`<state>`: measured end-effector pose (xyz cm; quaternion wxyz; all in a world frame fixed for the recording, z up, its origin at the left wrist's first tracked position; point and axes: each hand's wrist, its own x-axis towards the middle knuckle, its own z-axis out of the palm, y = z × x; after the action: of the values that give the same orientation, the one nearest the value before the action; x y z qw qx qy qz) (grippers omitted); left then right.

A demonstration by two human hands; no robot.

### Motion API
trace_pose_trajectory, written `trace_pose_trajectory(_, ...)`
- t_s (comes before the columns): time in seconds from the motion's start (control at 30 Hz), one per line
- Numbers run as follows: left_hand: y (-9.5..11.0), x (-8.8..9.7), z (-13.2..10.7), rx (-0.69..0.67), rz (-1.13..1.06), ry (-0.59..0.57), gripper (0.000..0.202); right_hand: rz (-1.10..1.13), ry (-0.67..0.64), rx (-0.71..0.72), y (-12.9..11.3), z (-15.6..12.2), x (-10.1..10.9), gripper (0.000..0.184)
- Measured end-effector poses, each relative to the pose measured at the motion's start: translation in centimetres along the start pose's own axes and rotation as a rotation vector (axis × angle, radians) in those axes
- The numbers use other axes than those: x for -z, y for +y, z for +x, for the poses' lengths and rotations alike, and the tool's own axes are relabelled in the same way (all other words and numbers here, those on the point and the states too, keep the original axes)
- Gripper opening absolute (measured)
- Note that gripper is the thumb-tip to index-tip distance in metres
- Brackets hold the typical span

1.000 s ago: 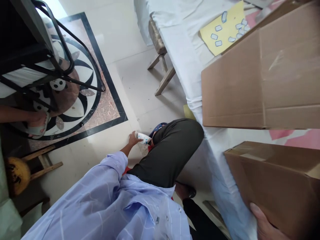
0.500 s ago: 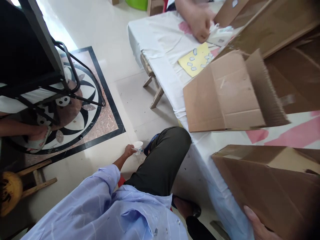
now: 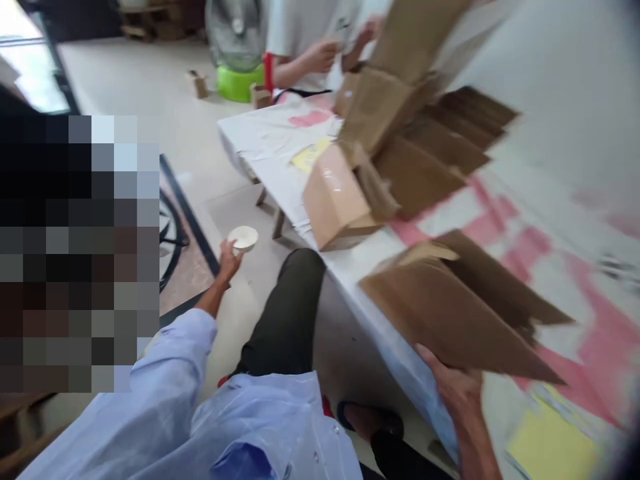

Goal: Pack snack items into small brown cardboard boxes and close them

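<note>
While the left hand (image 3: 229, 259) holds a white cup (image 3: 245, 239) above the floor (image 3: 175, 120), its fingers closed on the near side of the rim, the right hand (image 3: 457, 383) is at the lower edge of an open box (image 3: 440, 320). Cardboard hides most of the right fingers, so I cannot tell whether they clasp the box or only press against it. The cup, mouth upward, is clear of the cloth-covered tabletop (image 3: 250, 137) and to the left of the knee (image 3: 303, 263). A second box (image 3: 335, 200) sits farther along the table's edge, partly covering a yellow sheet (image 3: 306, 157). Beside the right wrist lies a yellow pad (image 3: 555, 437). At the far end are a co-worker's hands (image 3: 323, 57), blurred, with a fan (image 3: 235, 40) behind, left of them
</note>
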<state>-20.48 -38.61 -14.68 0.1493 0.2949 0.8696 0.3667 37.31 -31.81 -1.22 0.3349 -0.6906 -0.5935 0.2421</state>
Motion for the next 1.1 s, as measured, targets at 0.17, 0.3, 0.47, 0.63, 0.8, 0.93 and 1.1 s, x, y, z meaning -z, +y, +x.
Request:
trace_pose_trajectory(0.17, 8.3, 2.1, -0.3, -0.289, -0.222, 0.099, 0.042, 0.262, -0.073, 0.012, -0.6, -0.3, 0.2, 0.078)
trace_pose_trajectory(0.3, 16.4, 3.5, -7.0, -0.634, -0.331, -0.047, 0.019, 0.334, -0.054, 0.138, 0.8, -0.4, 0.5, 0.090)
trace_pose_trajectory(0.47, 27.4, 3.5, -14.6, -1.047, -0.468, -0.335, 0.024, 0.329, -0.079, 0.243, 2.4, -1.0, 1.1, 0.091)
trace_pose_trajectory(0.63, 34.5, 1.3, -14.8, -1.160, -0.381, -0.581, 0.034, 0.316, -0.046, 0.324, 2.1, -2.6, 2.8, 0.105)
trace_pose_trajectory(0.8, 36.7, 0.5, -15.1, -1.153, -0.151, -0.982, 0.062, 0.288, -0.072, 0.334, 2.1, -4.2, 3.8, 0.112)
trace_pose_trajectory(0.93, 35.8, 1.0, -16.6, -1.237, -0.095, -0.969, 0.090, 0.295, -0.099, 0.350, 1.7, -5.0, 4.1, 0.121)
trace_pose_trajectory(1.1, 33.9, 1.4, -17.9, -1.245, -0.134, -0.845, 0.070, 0.201, -0.095, 0.367, 1.2, -5.9, 4.8, 0.112)
